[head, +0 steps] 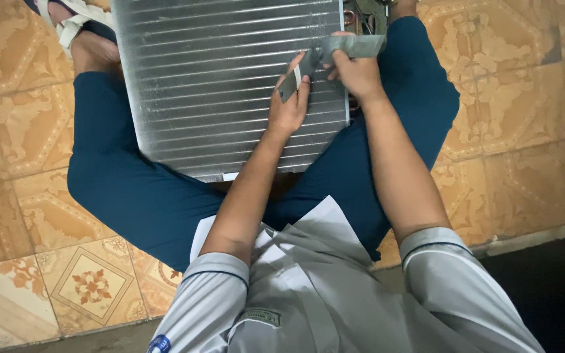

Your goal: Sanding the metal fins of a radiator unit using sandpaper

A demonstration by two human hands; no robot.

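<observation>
Head view: grey strip [335,55] of tape or thin sheet, upper centre of frame, held between both hands over the right edge of a finned metal coil panel [217,85]. Left hand [289,101] pinches the strip's lower-left end, thumb + fingers closed narrow on it. Right hand [358,72] grips the strip's middle, fingers curled shut; the far end sticks out toward upper right. Strip looks taut w/ a crease between the 2 grips; cannot tell if any part is stuck to the fins yet.

Panel rests tilted across the lap, on blue trousers [132,189], spanning upper left to centre. Copper tube ends [354,19] at top, just beside panel's right edge. Sandalled foot [80,36] upper left. Patterned floor tiles [524,131] all round.

Step, as judged: positioning/tensioning the strip at the panel edge. Next move prob. needs even pull from both hands + alignment w/ the edge.
</observation>
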